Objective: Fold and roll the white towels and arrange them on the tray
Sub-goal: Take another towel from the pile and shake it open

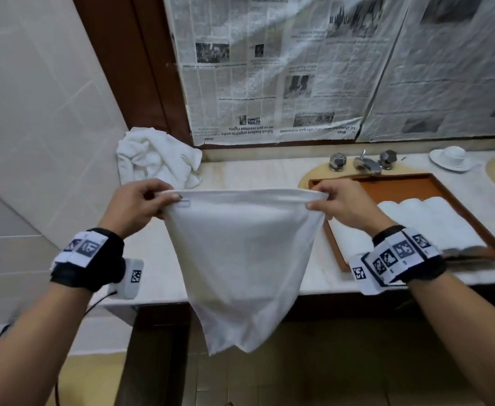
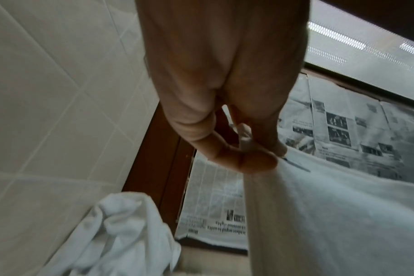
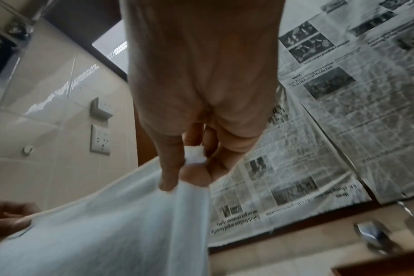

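Because it hangs limp over the counter (image 1: 255, 177) edge, the white towel (image 1: 240, 259) looks light and soft, best taken by its top corners, where the left hand (image 1: 136, 205) and right hand (image 1: 341, 205) pinch it now; it hides the tray's (image 1: 416, 183) near corner, and its label is unreadable.

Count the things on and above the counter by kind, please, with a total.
Held towel: 1
Crumpled towel pile: 1
Rolled towels on tray: 3, as far as I can tell
Tray: 1
Cup with saucer: 1
Total: 7
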